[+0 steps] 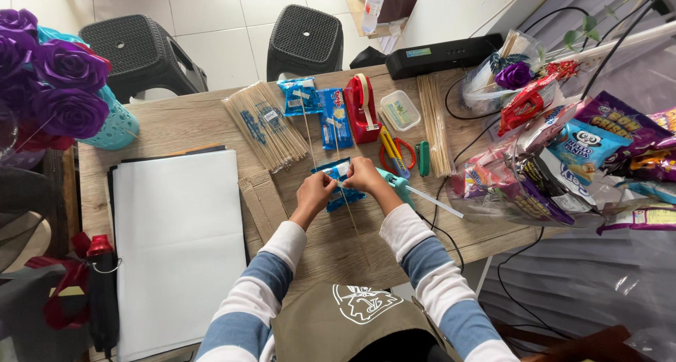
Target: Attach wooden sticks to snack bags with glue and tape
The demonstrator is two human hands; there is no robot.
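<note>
A: Blue snack packet (339, 186) w/ a thin wooden skewer (350, 210) on it, mid tabletop (176, 126), nearer the front edge. Both hands on it: left hand (315, 191) pinching the packet's left side, right hand (364, 175) closed on its top right, the two almost touching. Skewer tail runs back toward the front edge.

B: Risk there?

A: My guess: the skewer slips off-line or snaps if the pinch twists, it's v. thin. The packet could also slide on the bare wood, since nothing else pins it.

B: What's just beside?

A: Glue gun (398, 184) right by the right hand, nozzle side hidden, can't tell if hot. Its stick (435, 201) pokes toward the right edge. If hot, a wrist brush burns. Cord (442, 236) hangs off the front edge; a snag could drag the gun.

B: Further back?

A: White sheets (179, 242) at front left, well apart. Then scissors (396, 153), red tape dispenser (362, 108), two more blue packets (317, 108), skewer bundle (264, 126) near the far edge. Heap of snack bags (563, 165) crowds the right edge; an elbow bump could spill them. Purple paper roses (53, 73) sit at the far left corner.
</note>
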